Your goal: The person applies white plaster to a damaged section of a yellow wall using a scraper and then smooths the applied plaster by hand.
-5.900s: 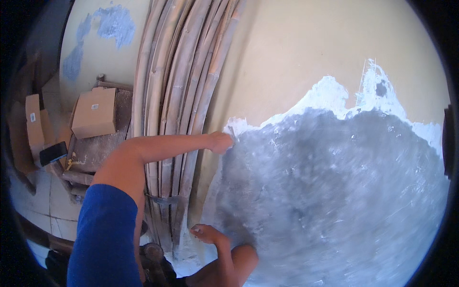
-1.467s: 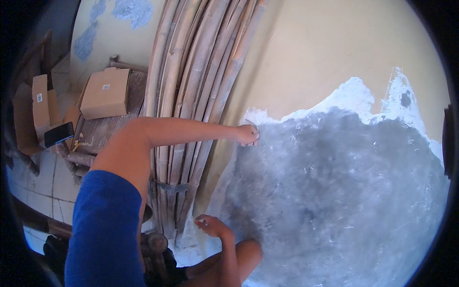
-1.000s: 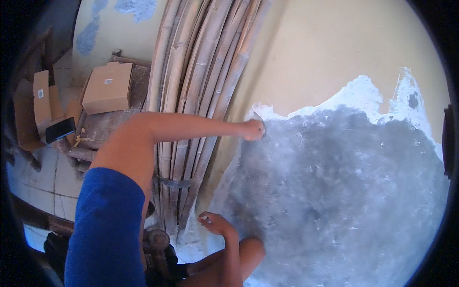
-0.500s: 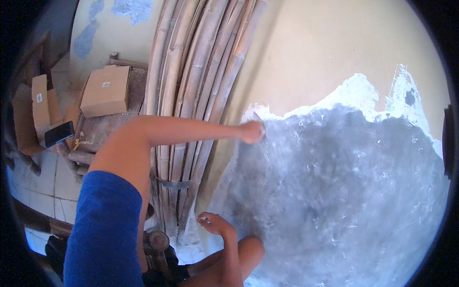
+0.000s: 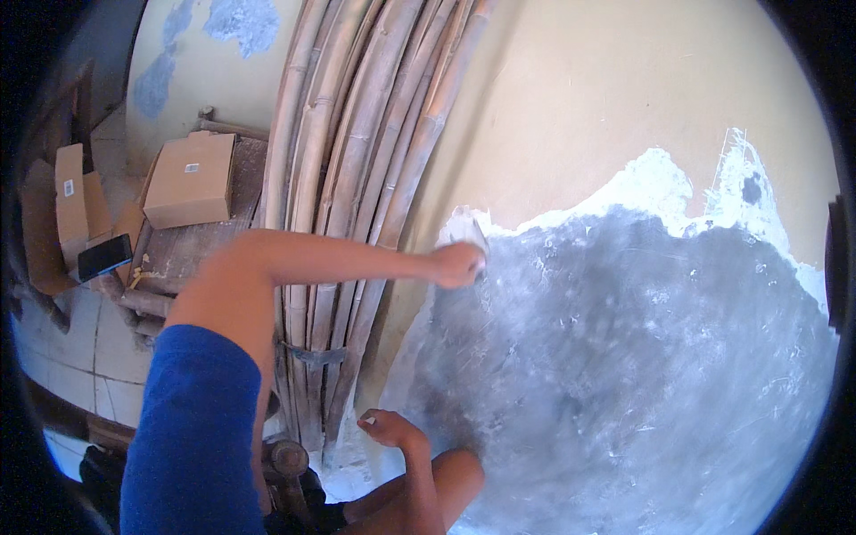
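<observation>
Left hand [image 5: 459, 265]: closed in a fist at the end of the outstretched arm, apparently gripping a thin flat tool [image 5: 479, 237], mostly hidden and blurred.
Right hand [image 5: 392, 429]: below the left, beside a bare knee [image 5: 458, 474], fingers curled; whether they hold anything, I cannot tell.
Grey patch [image 5: 615, 348]: on the wall, spreading right of both hands, its upper left corner at the left hand.
White border [image 5: 642, 189]: ragged, just above the left hand and running away to its right.
Just changed: compared with half a second ago, the left hand sits slightly lower against the wall, while the view also shifts a little; the right hand keeps its place by the knee.
What that means: the work seems to remain at this one corner, where white meets grey.
Bamboo poles [image 5: 361, 134]: upright bundle behind the left forearm, left of the left hand.
Cardboard box [image 5: 189, 183]: well left of the left hand, on a wooden surface [image 5: 201, 242].
Black phone [image 5: 104, 258]: farther left, near the surface's edge.
</observation>
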`<action>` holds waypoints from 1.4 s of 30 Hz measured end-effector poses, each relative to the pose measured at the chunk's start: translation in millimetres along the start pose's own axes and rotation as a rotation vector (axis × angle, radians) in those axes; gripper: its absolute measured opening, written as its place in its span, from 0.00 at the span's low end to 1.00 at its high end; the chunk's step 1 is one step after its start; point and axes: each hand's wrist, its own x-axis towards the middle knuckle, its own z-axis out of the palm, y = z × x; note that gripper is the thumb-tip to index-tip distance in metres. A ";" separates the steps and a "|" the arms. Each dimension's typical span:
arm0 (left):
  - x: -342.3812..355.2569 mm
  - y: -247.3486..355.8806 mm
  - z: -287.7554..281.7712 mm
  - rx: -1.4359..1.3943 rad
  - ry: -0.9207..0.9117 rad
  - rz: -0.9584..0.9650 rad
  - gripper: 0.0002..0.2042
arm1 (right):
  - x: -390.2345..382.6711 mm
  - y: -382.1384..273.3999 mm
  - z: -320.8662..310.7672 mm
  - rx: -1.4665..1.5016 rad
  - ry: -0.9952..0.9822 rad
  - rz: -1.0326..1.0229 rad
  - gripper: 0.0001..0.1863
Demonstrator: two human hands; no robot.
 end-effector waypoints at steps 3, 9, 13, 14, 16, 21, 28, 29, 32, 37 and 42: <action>-23.6 23.5 -4.9 0.013 -0.227 0.082 0.07 | 2.2 -10.7 -7.7 0.033 0.009 -0.060 0.21; -1.3 -10.1 -39.3 0.143 -0.084 0.084 0.08 | 8.9 -33.2 -7.9 0.087 -0.027 -0.087 0.23; 43.0 -28.7 -63.6 0.093 0.123 -0.222 0.10 | 2.2 -26.4 -6.9 0.047 -0.005 -0.062 0.24; 47.3 -28.4 -63.5 0.065 0.171 -0.296 0.10 | 1.2 -20.2 -5.4 0.039 -0.004 -0.054 0.24; 47.5 -25.1 -59.2 0.058 0.285 -0.295 0.11 | 1.4 -10.0 -4.7 0.018 -0.004 -0.038 0.24; 36.2 -18.5 -44.2 0.081 0.278 -0.331 0.11 | -3.1 -14.0 -10.0 0.059 -0.022 0.033 0.23; -55.7 12.8 20.1 0.056 -0.649 -0.130 0.10 | 17.5 -24.4 2.7 -0.029 0.013 -0.060 0.21; -70.7 3.5 35.9 0.077 -0.826 -0.141 0.10 | 27.3 -24.1 9.2 0.015 0.013 -0.062 0.19; -80.8 28.3 44.7 0.134 -1.123 -0.041 0.11 | 27.5 -47.8 -0.9 -0.046 0.008 -0.051 0.18; -72.5 49.6 73.5 0.232 -1.212 0.026 0.13 | 55.0 -34.0 19.6 -0.063 0.011 -0.082 0.19; -30.7 112.6 81.7 0.279 -1.453 0.000 0.13 | 63.6 8.1 48.8 0.114 0.142 0.068 0.17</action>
